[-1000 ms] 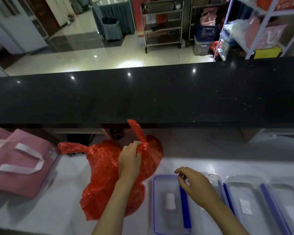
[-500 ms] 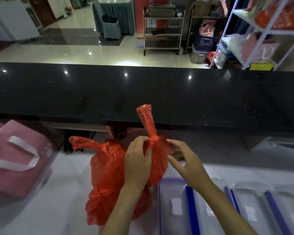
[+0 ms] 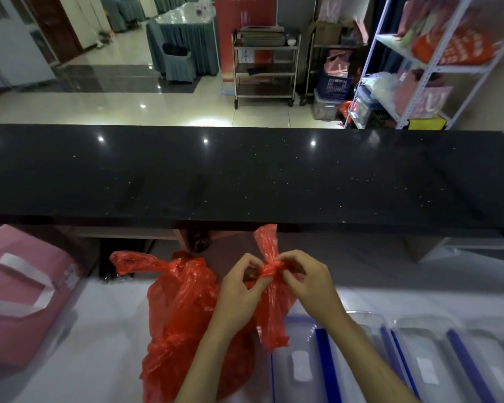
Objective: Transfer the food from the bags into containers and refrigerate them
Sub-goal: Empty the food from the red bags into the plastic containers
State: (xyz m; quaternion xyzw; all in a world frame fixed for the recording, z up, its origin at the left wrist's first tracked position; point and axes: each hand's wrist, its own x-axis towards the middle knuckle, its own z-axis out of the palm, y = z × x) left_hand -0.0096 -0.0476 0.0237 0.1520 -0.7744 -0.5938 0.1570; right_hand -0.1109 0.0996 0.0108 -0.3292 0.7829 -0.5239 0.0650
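A long, glossy black stone counter ledge [image 3: 245, 175] flecked with tiny sparkles runs across the whole width, raised above a lower, smooth white work surface [image 3: 105, 330]. On that white surface at far left lies a flat, matte pink fabric tote bag with broad white strap handles [image 3: 15, 292]. Near the middle stands a crinkled, thin red plastic bag [image 3: 181, 315], bulging and shiny, with one twisted handle sticking out to the left and another rising upright. To its right, a row of clear rectangular plastic containers with rounded corners and blue clip edges [image 3: 419, 356] sits side by side, each with a small white label; the nearest one touches the bag's hanging plastic. Both bare hands meet at the tight knot [image 3: 269, 269] at the bag's neck, below the upright handle. The left hand [image 3: 242, 289] has its fingers curled, pinching the wrinkled plastic beside the knot. The right hand [image 3: 306, 280] also has curled fingertips pinching the knot from the other side.
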